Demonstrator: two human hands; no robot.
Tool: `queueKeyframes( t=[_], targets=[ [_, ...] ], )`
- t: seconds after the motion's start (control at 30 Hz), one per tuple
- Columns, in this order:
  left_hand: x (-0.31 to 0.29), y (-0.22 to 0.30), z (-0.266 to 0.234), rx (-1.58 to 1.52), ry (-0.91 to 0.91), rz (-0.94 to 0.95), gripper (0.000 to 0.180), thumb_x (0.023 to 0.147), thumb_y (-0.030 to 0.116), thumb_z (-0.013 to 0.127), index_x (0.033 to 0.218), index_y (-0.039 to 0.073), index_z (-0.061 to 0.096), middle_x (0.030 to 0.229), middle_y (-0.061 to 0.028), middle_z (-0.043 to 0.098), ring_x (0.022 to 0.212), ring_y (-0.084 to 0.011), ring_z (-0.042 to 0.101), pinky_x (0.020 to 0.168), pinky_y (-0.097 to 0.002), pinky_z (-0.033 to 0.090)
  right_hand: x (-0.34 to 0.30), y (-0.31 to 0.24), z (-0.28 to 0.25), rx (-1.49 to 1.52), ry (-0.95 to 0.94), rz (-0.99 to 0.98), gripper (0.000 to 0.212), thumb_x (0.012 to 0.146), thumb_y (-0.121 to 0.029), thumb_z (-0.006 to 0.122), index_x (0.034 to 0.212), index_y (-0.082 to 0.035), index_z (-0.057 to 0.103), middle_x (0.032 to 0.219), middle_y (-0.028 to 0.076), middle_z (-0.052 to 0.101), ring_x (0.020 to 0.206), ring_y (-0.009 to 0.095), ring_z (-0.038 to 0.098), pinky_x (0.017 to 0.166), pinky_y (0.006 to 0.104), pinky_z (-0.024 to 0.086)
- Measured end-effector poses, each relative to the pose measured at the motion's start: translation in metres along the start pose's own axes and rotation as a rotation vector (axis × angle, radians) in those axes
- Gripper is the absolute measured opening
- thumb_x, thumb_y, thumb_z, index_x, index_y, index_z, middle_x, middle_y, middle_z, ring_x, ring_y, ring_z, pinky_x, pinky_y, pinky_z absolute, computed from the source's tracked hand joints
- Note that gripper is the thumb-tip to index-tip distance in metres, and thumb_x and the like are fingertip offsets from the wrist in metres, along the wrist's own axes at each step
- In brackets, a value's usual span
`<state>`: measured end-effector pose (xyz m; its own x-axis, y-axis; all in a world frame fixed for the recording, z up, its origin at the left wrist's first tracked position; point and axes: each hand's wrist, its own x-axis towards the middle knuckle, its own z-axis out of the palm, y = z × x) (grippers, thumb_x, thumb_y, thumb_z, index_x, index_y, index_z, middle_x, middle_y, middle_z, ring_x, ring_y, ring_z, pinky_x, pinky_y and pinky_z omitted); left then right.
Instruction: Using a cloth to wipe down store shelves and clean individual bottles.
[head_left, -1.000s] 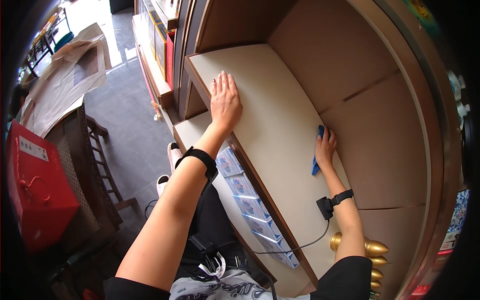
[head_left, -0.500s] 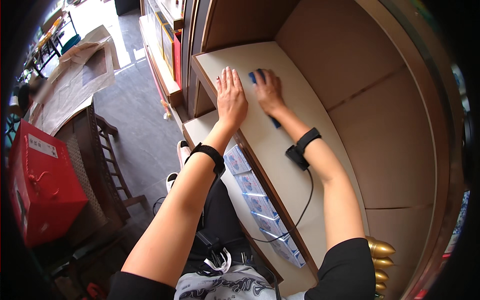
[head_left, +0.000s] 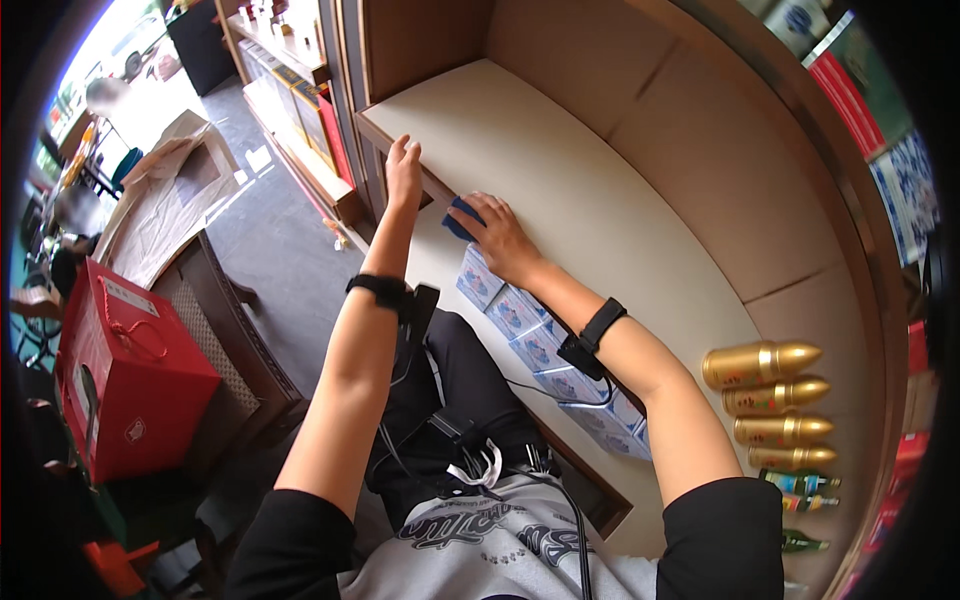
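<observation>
A dark blue cloth [head_left: 461, 219] is pressed under the fingers of my right hand [head_left: 503, 238] at the front edge of the off-white shelf [head_left: 590, 200]. My right hand is closed over it, and part of the cloth shows past the fingertips. To the left, my left hand [head_left: 403, 178] is at the shelf's brown front edge, seen from the side with its fingers stretched out and nothing in it. Below my right hand, a row of blue-and-white boxes [head_left: 538, 347] stands on the lower shelf. Black straps circle both my forearms.
Several gold bullet-shaped bottles [head_left: 762, 364] and green bottles [head_left: 805, 540] stand at the shelf's right end. Brown panels [head_left: 690, 130] back the shelf. A red gift box [head_left: 150, 400] sits on a wooden chair at left. A cable hangs from my right forearm strap.
My right hand has brought the cloth from the shelf's middle to its front edge. My left hand has shifted left and turned sideways. The view has swung, showing more of the gold bottles.
</observation>
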<state>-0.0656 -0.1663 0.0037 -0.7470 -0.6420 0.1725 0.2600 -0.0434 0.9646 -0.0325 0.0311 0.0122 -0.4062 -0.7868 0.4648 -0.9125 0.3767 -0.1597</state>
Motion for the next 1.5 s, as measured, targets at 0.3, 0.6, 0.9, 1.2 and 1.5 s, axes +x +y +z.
queueKeyframes(
  t=[0.3, 0.6, 0.9, 1.2, 1.5],
  targets=[
    [-0.144, 0.014, -0.008, 0.055, -0.329, -0.044, 0.04, 0.079, 0.008, 0.053, 0.118, 0.001, 0.054, 0.119, -0.0111, 0.056, 0.113, -0.0215, 0.05, 0.097, -0.0301, 0.035, -0.092, -0.065, -0.066, 0.452, 0.058, 0.362, 0.048, 0.08, -0.002, 0.059, 0.127, -0.005, 0.046, 0.131, 0.014, 0.044, 0.125, 0.029, 0.039, 0.104, 0.035, 0.032],
    [-0.215, 0.079, 0.017, 0.094, -0.726, 0.087, 0.045, 0.086, 0.006, 0.05, 0.13, 0.006, 0.041, 0.139, -0.0156, 0.035, 0.13, -0.0285, 0.034, 0.106, -0.0378, 0.028, -0.169, -0.088, -0.134, 1.425, 0.89, 0.948, 0.042, 0.096, -0.034, 0.044, 0.124, -0.003, 0.044, 0.109, 0.005, 0.054, 0.098, 0.015, 0.052, 0.087, 0.0291, 0.042],
    [-0.247, 0.108, 0.061, 0.341, -1.1, 0.191, 0.046, 0.09, 0.012, 0.05, 0.134, 0.008, 0.036, 0.141, -0.0155, 0.031, 0.131, -0.0327, 0.03, 0.105, -0.0413, 0.029, -0.244, -0.05, -0.151, 0.674, 1.101, 1.077, 0.035, 0.094, -0.019, 0.048, 0.124, -0.001, 0.047, 0.121, 0.01, 0.052, 0.116, 0.02, 0.046, 0.099, 0.0353, 0.035],
    [-0.295, 0.098, 0.121, 0.673, -1.382, 0.924, 0.054, 0.087, 0.027, 0.054, 0.135, 0.01, 0.038, 0.144, -0.0172, 0.026, 0.135, -0.0346, 0.022, 0.105, -0.0544, 0.022, -0.279, -0.084, -0.174, -0.172, 0.869, 0.934, 0.029, 0.092, -0.006, 0.042, 0.118, 0.003, 0.051, 0.121, 0.015, 0.052, 0.115, 0.028, 0.048, 0.1, 0.0378, 0.034],
    [-0.313, 0.034, 0.164, 0.521, -1.063, 0.984, 0.03, 0.073, 0.019, 0.061, 0.102, 0.012, 0.06, 0.129, -0.0087, 0.048, 0.126, -0.028, 0.038, 0.104, -0.0493, 0.029, -0.35, -0.098, -0.178, -0.437, 0.742, 1.087, 0.024, 0.086, 0.004, 0.041, 0.101, 0.004, 0.06, 0.105, 0.014, 0.058, 0.099, 0.028, 0.053, 0.085, 0.0382, 0.043]
  ],
)
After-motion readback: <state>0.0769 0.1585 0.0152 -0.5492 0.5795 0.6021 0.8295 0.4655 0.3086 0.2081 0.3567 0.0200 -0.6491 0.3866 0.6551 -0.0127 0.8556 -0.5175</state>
